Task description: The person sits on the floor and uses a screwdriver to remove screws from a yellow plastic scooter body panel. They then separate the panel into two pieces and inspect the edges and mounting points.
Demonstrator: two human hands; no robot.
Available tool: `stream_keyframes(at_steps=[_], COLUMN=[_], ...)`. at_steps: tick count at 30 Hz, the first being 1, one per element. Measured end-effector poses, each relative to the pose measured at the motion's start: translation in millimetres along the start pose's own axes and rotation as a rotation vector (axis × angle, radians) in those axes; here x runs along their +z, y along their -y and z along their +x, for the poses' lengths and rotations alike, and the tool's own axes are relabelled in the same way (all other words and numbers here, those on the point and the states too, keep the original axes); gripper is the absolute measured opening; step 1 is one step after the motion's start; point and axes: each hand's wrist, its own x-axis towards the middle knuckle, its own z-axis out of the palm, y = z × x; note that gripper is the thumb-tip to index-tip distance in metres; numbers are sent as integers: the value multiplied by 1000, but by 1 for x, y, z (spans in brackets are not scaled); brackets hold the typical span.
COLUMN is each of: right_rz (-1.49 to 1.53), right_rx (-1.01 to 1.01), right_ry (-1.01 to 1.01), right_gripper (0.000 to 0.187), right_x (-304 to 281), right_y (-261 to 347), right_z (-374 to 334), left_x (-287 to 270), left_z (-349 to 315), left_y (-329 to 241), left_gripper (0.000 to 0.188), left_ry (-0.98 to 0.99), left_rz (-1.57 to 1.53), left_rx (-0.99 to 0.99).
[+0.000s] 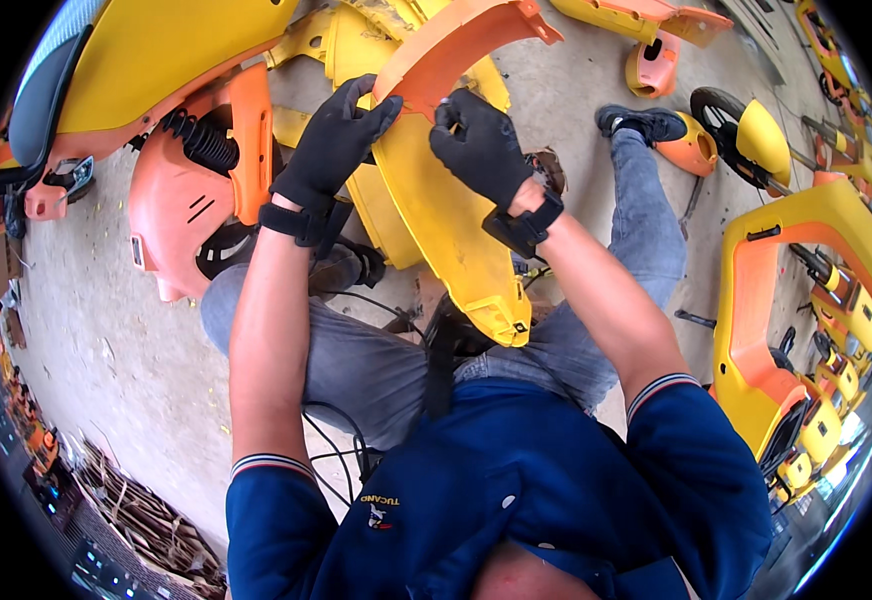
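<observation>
Between my knees slants a long yellow plastic panel (446, 220), its narrow end toward my lap. At its far end an orange curved fairing piece (446, 60) meets it; whether the two are one part I cannot tell. My left hand (336, 140), in a black glove, pinches the left edge where orange and yellow meet. Opposite it, my right hand (486, 145), gloved too, has its fingers curled together beside the same joint. Whatever those fingertips hold is too small to name. Both wrists carry black straps with a small box.
Left of me stand a yellow-and-orange scooter body (176, 60) and a salmon fender (186, 200) by a black spring. More yellow panels (381, 215) lie beneath the held one. To the right are a yellow frame cover (746, 290) and a wheel (726, 130). Black cables (341, 410) hang near my thigh.
</observation>
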Motion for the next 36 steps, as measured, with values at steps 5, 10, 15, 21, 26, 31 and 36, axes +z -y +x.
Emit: stream_keyframes(at_steps=[5, 10, 15, 21, 26, 31, 36], right_rz=[123, 13, -473, -476, -790, -586, -456], right_rx=[153, 370, 321, 753, 750, 878, 1018], right_ry=[-96, -283, 124, 157, 294, 281, 91], right_gripper=[12, 26, 21, 23, 22, 20, 24], right_x=[-56, -102, -119, -80, -67, -61, -49], right_y=[-42, -134, -257, -355, -420, -412, -379], right_z=[-16, -30, -62, -119, -170, -167, -147], left_x=[2, 4, 7, 8, 12, 15, 26], left_z=[-1, -1, -1, 1, 3, 0, 2], left_y=[-1, 7, 7, 8, 0, -3, -13], left_gripper=[42, 39, 31, 28, 29, 26, 26], left_ry=[-39, -135, -171, -214, -198, -249, -305], left_rz=[67, 201, 238, 308, 277, 238, 174], left_rx=[-17, 38, 50, 69, -18, -111, -125])
